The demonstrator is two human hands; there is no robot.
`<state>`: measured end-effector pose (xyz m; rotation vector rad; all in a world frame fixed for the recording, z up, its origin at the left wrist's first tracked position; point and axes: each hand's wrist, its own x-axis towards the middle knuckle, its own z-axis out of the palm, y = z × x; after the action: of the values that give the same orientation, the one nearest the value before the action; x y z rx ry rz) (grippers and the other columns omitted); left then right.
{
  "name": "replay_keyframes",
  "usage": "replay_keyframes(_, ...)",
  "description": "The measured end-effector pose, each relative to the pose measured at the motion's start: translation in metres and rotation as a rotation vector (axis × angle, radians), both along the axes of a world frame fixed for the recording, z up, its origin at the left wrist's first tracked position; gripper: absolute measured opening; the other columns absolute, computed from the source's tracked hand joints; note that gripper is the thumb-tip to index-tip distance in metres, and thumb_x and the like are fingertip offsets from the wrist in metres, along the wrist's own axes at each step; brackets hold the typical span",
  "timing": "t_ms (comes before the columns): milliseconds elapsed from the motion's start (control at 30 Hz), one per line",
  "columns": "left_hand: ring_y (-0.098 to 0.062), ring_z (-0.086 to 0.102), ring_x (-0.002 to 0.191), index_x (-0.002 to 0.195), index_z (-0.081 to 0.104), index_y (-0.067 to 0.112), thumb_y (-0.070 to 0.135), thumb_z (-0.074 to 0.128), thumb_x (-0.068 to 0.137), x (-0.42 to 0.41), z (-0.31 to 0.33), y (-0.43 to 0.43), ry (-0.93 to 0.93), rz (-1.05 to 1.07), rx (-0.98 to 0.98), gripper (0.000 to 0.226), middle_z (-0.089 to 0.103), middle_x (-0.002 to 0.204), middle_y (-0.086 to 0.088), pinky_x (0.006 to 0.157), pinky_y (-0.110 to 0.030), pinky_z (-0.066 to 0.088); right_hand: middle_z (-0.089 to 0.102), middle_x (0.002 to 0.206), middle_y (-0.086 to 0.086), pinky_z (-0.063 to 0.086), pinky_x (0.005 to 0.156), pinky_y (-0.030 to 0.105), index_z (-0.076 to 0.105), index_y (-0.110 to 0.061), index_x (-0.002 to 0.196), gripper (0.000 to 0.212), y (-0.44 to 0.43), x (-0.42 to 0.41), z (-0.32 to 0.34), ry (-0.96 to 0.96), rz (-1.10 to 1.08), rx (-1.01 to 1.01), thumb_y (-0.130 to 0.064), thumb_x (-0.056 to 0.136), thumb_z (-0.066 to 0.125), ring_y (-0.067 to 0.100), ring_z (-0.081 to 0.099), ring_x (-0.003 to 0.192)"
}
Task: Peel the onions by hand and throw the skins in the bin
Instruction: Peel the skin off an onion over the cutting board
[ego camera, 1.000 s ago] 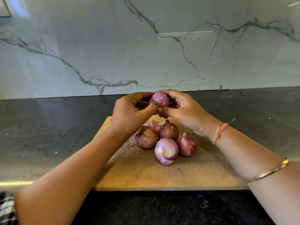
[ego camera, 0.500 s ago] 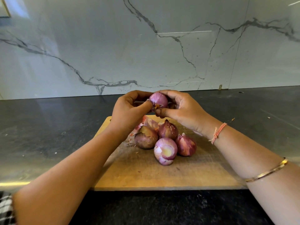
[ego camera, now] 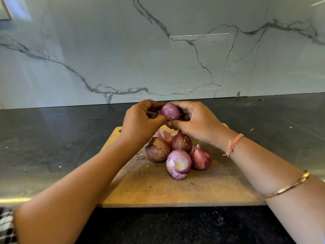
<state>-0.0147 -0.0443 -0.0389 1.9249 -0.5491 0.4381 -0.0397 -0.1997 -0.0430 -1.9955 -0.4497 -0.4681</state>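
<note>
A small purple onion (ego camera: 169, 111) is held above the wooden cutting board (ego camera: 175, 189). My right hand (ego camera: 195, 120) cups it from the right with curled fingers. My left hand (ego camera: 140, 122) pinches at the onion's lower left side with thumb and fingers. On the board below lie a peeled pale-purple onion (ego camera: 178, 164) in front, a brownish unpeeled onion (ego camera: 157, 149) to its left, and two reddish onions (ego camera: 181, 140) (ego camera: 201, 157) with skin on. Loose skin (ego camera: 163, 133) lies behind them. No bin is in view.
The board lies on a dark stone counter (ego camera: 52, 147) that runs left and right, backed by a white marble wall (ego camera: 158, 50). Small skin flakes (ego camera: 252, 129) dot the counter to the right of the board.
Both hands stay at the raised onion with only slight finger shifts; the onion has turned a little between them. The onions on the board have not moved.
</note>
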Motion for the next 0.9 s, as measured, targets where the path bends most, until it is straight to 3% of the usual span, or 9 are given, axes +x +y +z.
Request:
replay_keyframes(133,0.006,0.063,0.066,0.086,0.071,0.024,-0.002,0.062,0.082,0.0047,0.0030,0.0075,-0.068,0.016,-0.036,0.027,0.066,0.074,0.017,0.063,-0.009,0.051,0.070,0.105,-0.001,0.052,0.095,0.041,0.064,-0.024,0.108,0.036,0.0002,-0.0009,-0.0004,0.034,0.036,0.024,-0.006,0.079,0.075,0.016,0.066,0.100)
replay_keyframes(267,-0.001,0.067,0.078,0.099,0.073,0.017,-0.001,0.058,0.084,0.0028,0.0011,0.0070,-0.005,-0.046,-0.028,0.028,0.071,0.085,0.010,0.074,-0.015,0.054,0.068,0.106,0.002,0.053,0.093,0.039,0.062,-0.019,0.113,0.036,-0.0029,0.0010,-0.0022,0.090,0.047,0.083,-0.001,0.083,0.069,0.018,0.065,0.099)
replay_keyframes(367,-0.008,0.070,0.085,0.101,0.072,0.020,0.001,0.057,0.085,0.0007,0.0001,0.0062,0.092,-0.125,-0.102,0.028,0.073,0.090,0.004,0.082,-0.025,0.056,0.066,0.107,0.006,0.056,0.081,0.028,0.057,-0.013,0.121,0.039,-0.0040,0.0007,-0.0010,0.135,0.074,0.155,0.001,0.085,0.066,0.017,0.065,0.090)
replay_keyframes(467,-0.009,0.071,0.081,0.096,0.070,0.026,0.005,0.062,0.084,-0.0018,-0.0004,0.0056,0.132,-0.159,-0.134,0.025,0.074,0.086,0.004,0.082,-0.027,0.057,0.067,0.099,0.007,0.054,0.073,0.024,0.054,-0.013,0.115,0.035,-0.0023,-0.0011,0.0004,0.160,0.122,0.234,0.002,0.085,0.065,0.015,0.065,0.078)
replay_keyframes(700,-0.016,0.071,0.080,0.090,0.071,0.023,0.005,0.063,0.081,-0.0020,0.0016,0.0026,0.183,-0.118,-0.171,0.021,0.073,0.082,-0.001,0.085,-0.037,0.057,0.064,0.102,0.012,0.057,0.083,0.034,0.052,-0.013,0.109,0.036,0.0002,-0.0001,0.0004,0.131,0.127,0.219,0.005,0.082,0.068,0.018,0.065,0.084)
replay_keyframes(900,-0.014,0.068,0.079,0.088,0.070,0.025,0.010,0.063,0.080,-0.0039,0.0014,-0.0016,0.131,0.020,-0.097,0.018,0.071,0.079,0.003,0.081,-0.038,0.056,0.063,0.096,0.006,0.052,0.092,0.044,0.050,-0.021,0.100,0.040,0.0045,0.0058,-0.0029,0.133,0.120,0.177,0.005,0.078,0.071,0.016,0.063,0.083)
